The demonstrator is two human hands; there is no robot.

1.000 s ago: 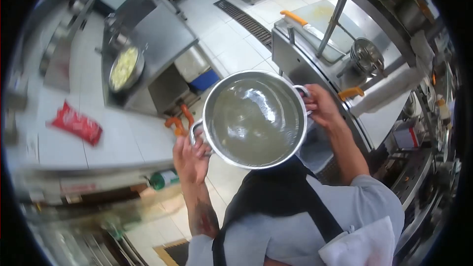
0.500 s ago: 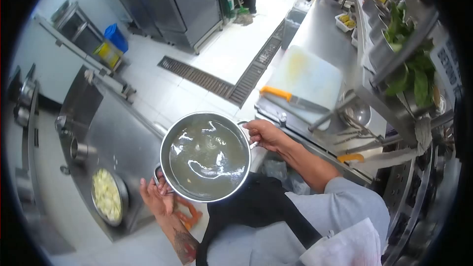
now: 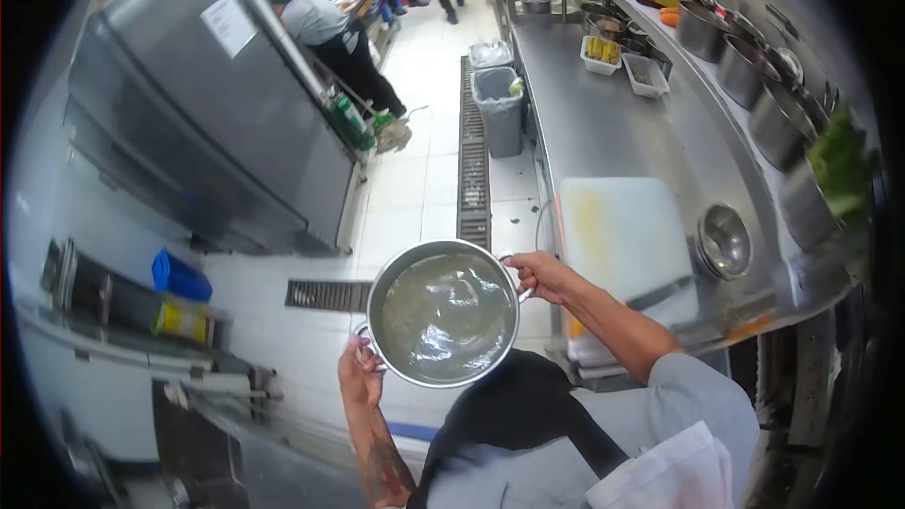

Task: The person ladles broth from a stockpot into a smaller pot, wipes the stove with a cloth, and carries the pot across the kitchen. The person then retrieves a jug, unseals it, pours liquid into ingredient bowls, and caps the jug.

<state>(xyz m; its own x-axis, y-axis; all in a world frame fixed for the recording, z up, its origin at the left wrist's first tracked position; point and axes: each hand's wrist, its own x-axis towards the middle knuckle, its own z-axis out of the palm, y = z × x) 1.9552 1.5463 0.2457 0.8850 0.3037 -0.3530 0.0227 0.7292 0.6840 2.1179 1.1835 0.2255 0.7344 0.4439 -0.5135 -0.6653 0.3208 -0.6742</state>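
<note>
Both hands gripped the pot point(image 3: 443, 313) by its loop handles, one at each side. The left hand point(image 3: 359, 369) had its fingers curled at the near-left handle, the forearm rising steeply from the lower edge of the view. The right hand point(image 3: 542, 278) closed around the opposite handle, set a little higher, its forearm slanting down to the right toward the sleeve. The pot hung between them, in front of the apron point(image 3: 509, 396), over the floor and clear of the tabletop point(image 3: 613, 132), with cloudy liquid inside. To its right, a board point(image 3: 622, 236) lay on that tabletop near some bowls point(image 3: 725, 240).
</note>
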